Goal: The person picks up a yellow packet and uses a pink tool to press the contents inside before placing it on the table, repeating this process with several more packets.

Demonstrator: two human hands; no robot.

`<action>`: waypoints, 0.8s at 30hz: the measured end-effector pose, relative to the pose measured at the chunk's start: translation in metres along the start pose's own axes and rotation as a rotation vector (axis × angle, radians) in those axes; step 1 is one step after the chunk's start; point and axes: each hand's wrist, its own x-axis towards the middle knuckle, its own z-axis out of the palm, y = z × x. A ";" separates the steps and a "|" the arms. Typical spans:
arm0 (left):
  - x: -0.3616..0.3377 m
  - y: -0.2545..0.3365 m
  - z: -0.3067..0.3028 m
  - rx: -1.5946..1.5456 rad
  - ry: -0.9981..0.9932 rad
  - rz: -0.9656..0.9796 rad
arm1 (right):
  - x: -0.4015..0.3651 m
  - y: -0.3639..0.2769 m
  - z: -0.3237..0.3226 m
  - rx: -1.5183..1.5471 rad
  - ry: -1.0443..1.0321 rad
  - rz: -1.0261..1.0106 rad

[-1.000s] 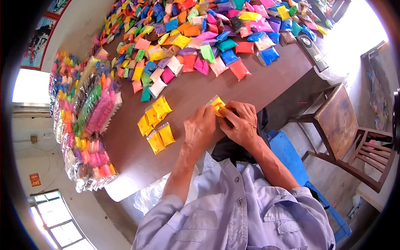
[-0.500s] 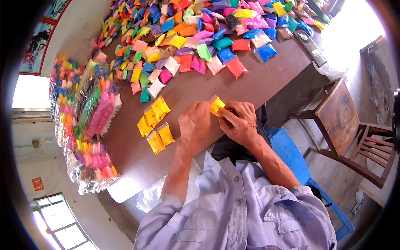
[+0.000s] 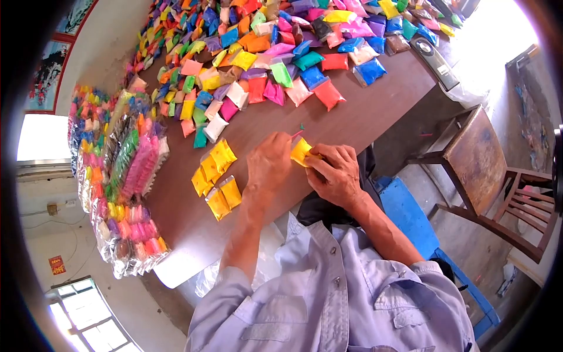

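Note:
My right hand [image 3: 337, 175] pinches a small clear packet of yellow material [image 3: 300, 151] by its right side, just above the table's near edge. Left of it, my left hand [image 3: 268, 164] is closed with the fingers curled in. A thin red stick [image 3: 297, 134] pokes out at its fingertips, over the packet's top edge; its other end is hidden. Several more yellow packets lie on the table beside my left hand, an upper group [image 3: 212, 167] and a lower pair [image 3: 224, 198].
A large heap of colourful packets [image 3: 281, 73] covers the far side of the brown table [image 3: 264, 123]. Bundled bags of packets [image 3: 138, 158] stand along the left edge. A dark elongated device [image 3: 435, 61] lies at the right corner. A wooden chair [image 3: 475, 158] and blue stool [image 3: 407, 214] stand to the right.
My left hand has drawn slightly left, off the packet, and the red stick now shows. The packet has shifted a little left and tilted in my right hand. The view has shifted slightly.

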 end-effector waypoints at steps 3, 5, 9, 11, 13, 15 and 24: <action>-0.004 0.008 -0.010 -0.085 0.059 -0.003 | 0.000 -0.001 -0.002 0.022 0.006 0.014; -0.015 0.022 -0.015 -0.093 0.042 -0.020 | 0.000 -0.001 -0.008 0.036 -0.013 0.019; -0.033 0.033 -0.013 -0.179 -0.007 -0.113 | -0.001 0.004 -0.007 0.059 -0.021 -0.009; -0.039 0.027 -0.006 -0.162 0.021 -0.105 | 0.000 0.003 -0.010 0.064 -0.037 -0.015; -0.042 0.017 0.002 -0.145 0.051 -0.097 | -0.001 0.003 -0.011 0.071 -0.052 -0.023; -0.037 0.005 0.004 0.029 0.073 -0.150 | -0.001 0.004 -0.009 0.057 -0.036 -0.040; -0.045 0.033 0.000 -0.230 0.122 -0.068 | -0.002 0.007 -0.003 0.034 0.013 -0.030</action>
